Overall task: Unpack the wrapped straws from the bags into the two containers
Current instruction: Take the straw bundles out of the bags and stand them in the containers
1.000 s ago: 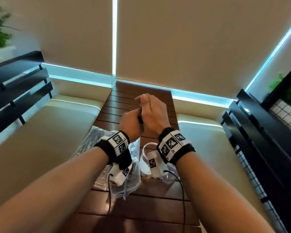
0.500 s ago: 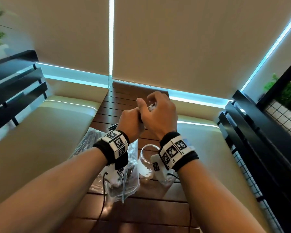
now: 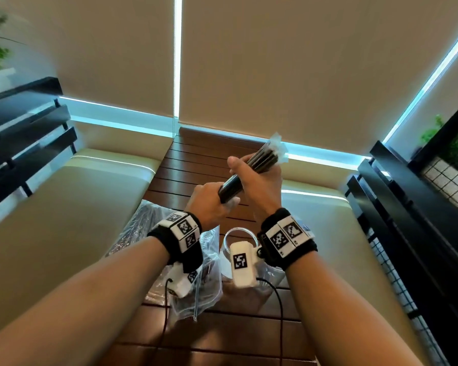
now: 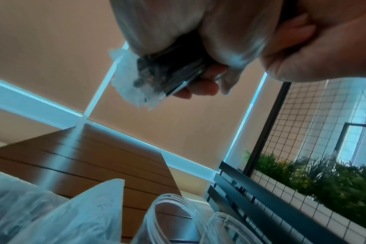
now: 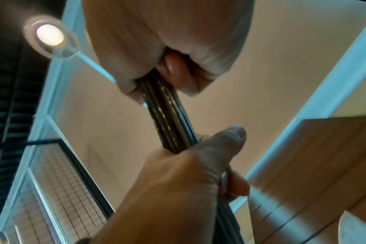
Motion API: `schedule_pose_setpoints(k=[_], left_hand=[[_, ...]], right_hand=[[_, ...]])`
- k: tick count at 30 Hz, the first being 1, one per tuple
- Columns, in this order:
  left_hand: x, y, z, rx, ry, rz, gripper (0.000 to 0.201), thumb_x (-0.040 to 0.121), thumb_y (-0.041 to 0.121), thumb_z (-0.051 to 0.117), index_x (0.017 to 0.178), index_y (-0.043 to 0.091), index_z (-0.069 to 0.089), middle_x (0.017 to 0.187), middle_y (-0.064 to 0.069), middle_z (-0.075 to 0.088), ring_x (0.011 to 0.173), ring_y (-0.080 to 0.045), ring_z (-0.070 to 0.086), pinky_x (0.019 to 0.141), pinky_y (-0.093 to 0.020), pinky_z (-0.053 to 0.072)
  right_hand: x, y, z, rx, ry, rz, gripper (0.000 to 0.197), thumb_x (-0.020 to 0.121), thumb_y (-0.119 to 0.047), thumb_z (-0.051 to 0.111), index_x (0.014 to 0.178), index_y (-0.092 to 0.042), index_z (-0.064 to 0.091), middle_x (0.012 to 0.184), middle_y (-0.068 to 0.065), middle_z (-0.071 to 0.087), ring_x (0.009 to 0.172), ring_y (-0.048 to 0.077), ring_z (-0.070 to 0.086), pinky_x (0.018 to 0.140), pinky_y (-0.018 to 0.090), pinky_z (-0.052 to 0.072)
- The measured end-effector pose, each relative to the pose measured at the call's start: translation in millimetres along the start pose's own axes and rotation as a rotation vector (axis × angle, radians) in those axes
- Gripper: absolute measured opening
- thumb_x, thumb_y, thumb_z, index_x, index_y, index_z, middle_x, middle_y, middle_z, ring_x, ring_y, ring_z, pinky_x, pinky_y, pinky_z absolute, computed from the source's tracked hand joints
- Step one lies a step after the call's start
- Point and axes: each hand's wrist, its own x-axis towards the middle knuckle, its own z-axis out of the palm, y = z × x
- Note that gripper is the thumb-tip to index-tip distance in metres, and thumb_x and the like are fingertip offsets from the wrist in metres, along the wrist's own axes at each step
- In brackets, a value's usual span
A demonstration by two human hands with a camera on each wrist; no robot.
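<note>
From up here I see the slatted wooden table running away between two cream bench cushions, with beige roller blinds behind it. On the table near me lie clear plastic bags, crumpled, one with dark straws inside, and just to their right stands a clear container, its round rim showing; my left wrist view shows two such rims side by side. Raised over the table is the bundle of dark wrapped straws, tilted up to the right, clear wrapper ends at its far tip. My right hand is wrapped round its upper part, fingers curled tight; my left hand grips the lower end, fingers closed round it.
</note>
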Motion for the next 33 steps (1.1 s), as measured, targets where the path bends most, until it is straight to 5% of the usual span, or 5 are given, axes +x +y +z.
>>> schedule_pose_setpoints(k=[6, 12, 17, 24, 33], left_hand=[[-5.3, -7.6, 16.1, 0.166, -0.224, 0.035, 0.068, 0.062, 0.05, 0.084, 0.115, 0.022, 0.051, 0.11, 0.007, 0.057, 0.096, -0.013, 0.057, 0.08, -0.031, 0.048], [-38.4, -52.1, 46.7, 0.497, -0.484, 0.116, 0.066, 0.083, 0.037, 0.071, 0.141, 0.04, 0.041, 0.135, 0.005, 0.042, 0.115, -0.02, 0.054, 0.095, -0.044, 0.049], [-40.6, -51.8, 64.3, 0.555, -0.574, 0.199, 0.045, 0.094, 0.032, 0.056, 0.135, 0.048, 0.047, 0.146, 0.001, 0.031, 0.125, -0.023, 0.047, 0.096, -0.041, 0.049], [-31.4, -59.1, 76.3, 0.542, -0.598, 0.187, 0.022, 0.094, 0.022, 0.059, 0.105, 0.011, 0.074, 0.113, -0.005, 0.06, 0.1, -0.021, 0.06, 0.089, -0.036, 0.05], [-31.3, -61.6, 68.2, 0.552, -0.607, 0.22, 0.019, 0.091, 0.017, 0.059, 0.101, 0.014, 0.075, 0.11, -0.003, 0.059, 0.095, -0.023, 0.061, 0.084, -0.038, 0.052]], right_hand=[[14.0, 7.7, -27.9, -0.086, 0.238, 0.061, 0.011, 0.074, -0.019, 0.07, 0.067, -0.012, 0.066, 0.065, -0.002, 0.067, 0.062, 0.012, 0.066, 0.065, 0.03, 0.058], [4.0, 59.2, -48.0, -0.265, 0.308, 0.202, 0.023, 0.078, -0.029, 0.066, 0.062, -0.014, 0.06, 0.067, -0.003, 0.063, 0.062, 0.01, 0.059, 0.064, 0.021, 0.045], [-3.4, 99.5, -43.7, -0.353, 0.3, 0.265, 0.025, 0.078, -0.035, 0.063, 0.064, -0.014, 0.063, 0.066, -0.001, 0.063, 0.072, 0.02, 0.06, 0.071, 0.026, 0.047], [-11.2, 146.1, -33.3, -0.513, 0.027, 0.265, 0.035, 0.075, -0.047, 0.074, 0.071, -0.013, 0.068, 0.066, -0.006, 0.067, 0.064, 0.008, 0.062, 0.062, 0.02, 0.047], [-19.6, 168.8, -30.6, -0.712, -0.157, 0.29, 0.048, 0.06, -0.046, 0.083, 0.095, -0.023, 0.06, 0.093, -0.003, 0.063, 0.086, 0.016, 0.061, 0.07, 0.026, 0.047]])
